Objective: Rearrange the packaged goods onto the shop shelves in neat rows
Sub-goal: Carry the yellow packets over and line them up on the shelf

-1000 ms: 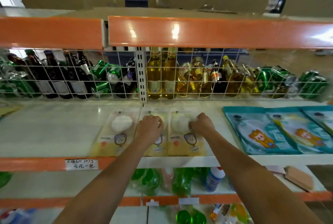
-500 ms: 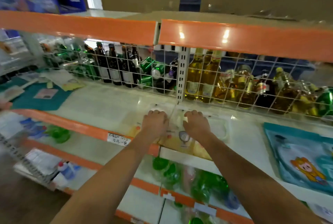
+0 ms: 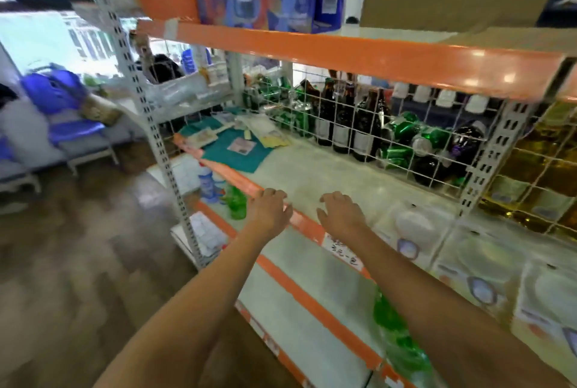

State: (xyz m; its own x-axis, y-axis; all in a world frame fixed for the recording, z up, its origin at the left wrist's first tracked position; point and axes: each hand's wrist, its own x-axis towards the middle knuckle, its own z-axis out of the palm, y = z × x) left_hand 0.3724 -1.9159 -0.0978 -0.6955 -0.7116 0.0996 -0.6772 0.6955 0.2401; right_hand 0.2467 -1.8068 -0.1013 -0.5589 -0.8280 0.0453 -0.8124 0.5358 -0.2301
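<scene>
- My left hand [image 3: 270, 209] is out over the orange front edge [image 3: 246, 183] of the white shelf [image 3: 315, 178], palm down, fingers loosely spread, nothing in it.
- My right hand [image 3: 342, 214] is just beside it, a bit further in over the bare shelf, also palm down with fingers spread and slightly curled. Empty too.
- The pale yellow packets [image 3: 415, 231] lie flat in a row on the same shelf, off to the right of my right hand. The nearest one sits just beside my right wrist, but I can't tell if my arm touches it. Neither hand is on any of them.
- A handwritten price tag [image 3: 343, 251] is stuck on the orange edge, under my right forearm.
- More loose stuff sits well apart from both hands at the far left end of the shelf: a teal packet [image 3: 232, 155] lying flat with some paler packets [image 3: 271, 134] on and beside it.
- Behind the shelf there's a white wire grid [image 3: 359, 125], with dark bottles [image 3: 343, 119] and green cans [image 3: 402, 137] on the other side.
- Green bottles [image 3: 237, 203] on the shelf below, just under my left hand.
- Everything's pretty motion-blurred, so no idea what the labels say.
</scene>
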